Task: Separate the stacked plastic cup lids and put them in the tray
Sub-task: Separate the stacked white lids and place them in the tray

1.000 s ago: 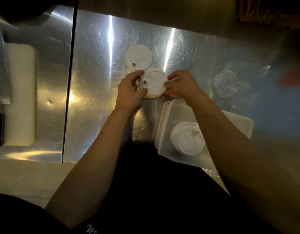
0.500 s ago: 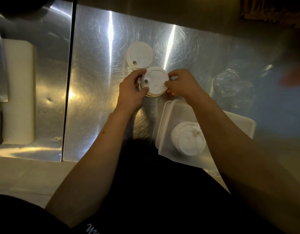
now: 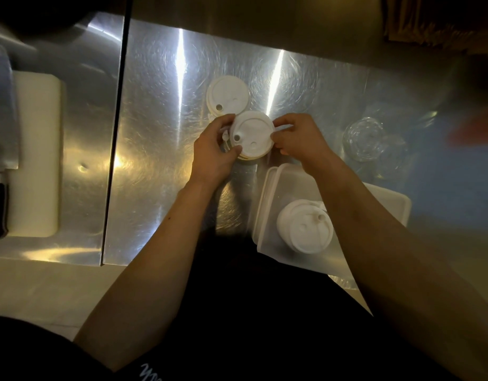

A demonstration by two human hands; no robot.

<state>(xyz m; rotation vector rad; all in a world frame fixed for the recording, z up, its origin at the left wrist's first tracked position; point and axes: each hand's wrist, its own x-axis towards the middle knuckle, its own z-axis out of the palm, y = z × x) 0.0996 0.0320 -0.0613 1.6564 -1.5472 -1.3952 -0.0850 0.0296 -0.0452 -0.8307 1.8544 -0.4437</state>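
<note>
A short stack of white plastic cup lids point(image 3: 252, 134) is held just above the steel counter, mid-frame. My left hand point(image 3: 214, 155) grips its left edge with thumb and fingers. My right hand point(image 3: 297, 138) pinches the right edge of the top lid. Behind it, a second stack of white lids point(image 3: 227, 96) rests on the counter. A translucent plastic tray point(image 3: 267, 193) lies near the counter's front edge, under my right forearm, with a few white lids point(image 3: 304, 229) piled inside.
Clear plastic dome lids point(image 3: 365, 138) sit on the counter to the right. At far left a white cutting board point(image 3: 35, 155) carries a large knife point(image 3: 3, 111). A dark seam point(image 3: 115, 149) divides the steel counter point(image 3: 160, 133).
Both hands stay on the held lid stack, which has turned slightly so its drink hole sits lower left. The camera view shifted a little.
</note>
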